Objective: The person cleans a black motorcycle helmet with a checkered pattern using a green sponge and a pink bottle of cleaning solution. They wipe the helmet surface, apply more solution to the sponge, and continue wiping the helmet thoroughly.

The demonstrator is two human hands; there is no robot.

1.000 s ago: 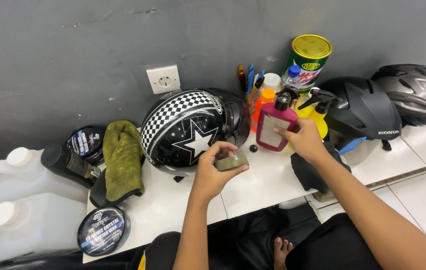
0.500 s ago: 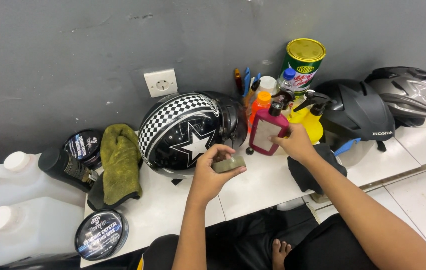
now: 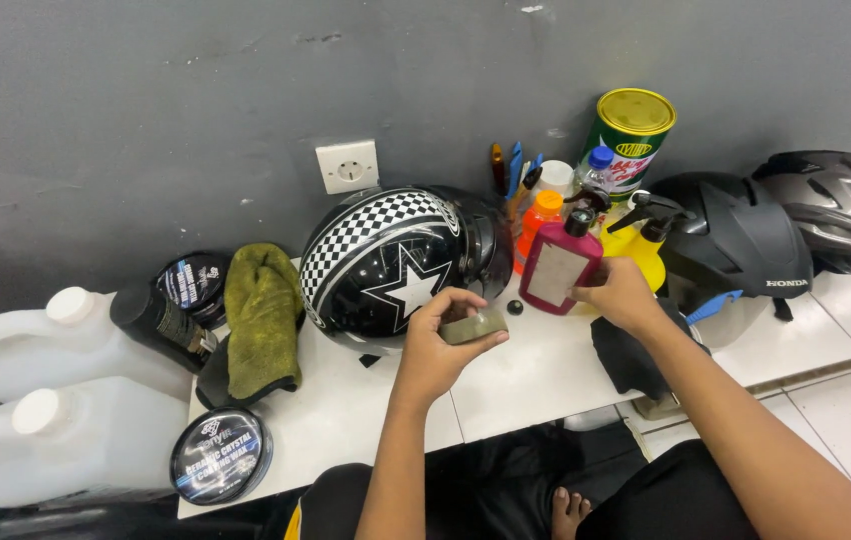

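A white table is set against a grey wall, and a black helmet with a white star and checkered band is resting on it. Just right of the helmet, a pink bottle is stood upright and is gripped at its side by the right hand. A small olive pad is held in a closed grip by the left hand, in front of the helmet.

Sat on white tiled ledge: two white jugs far left, round black tin near edge, olive cloth w/ black bottle beside. Green-yellow can, orange bottle by wall. Two dark helmets at right.
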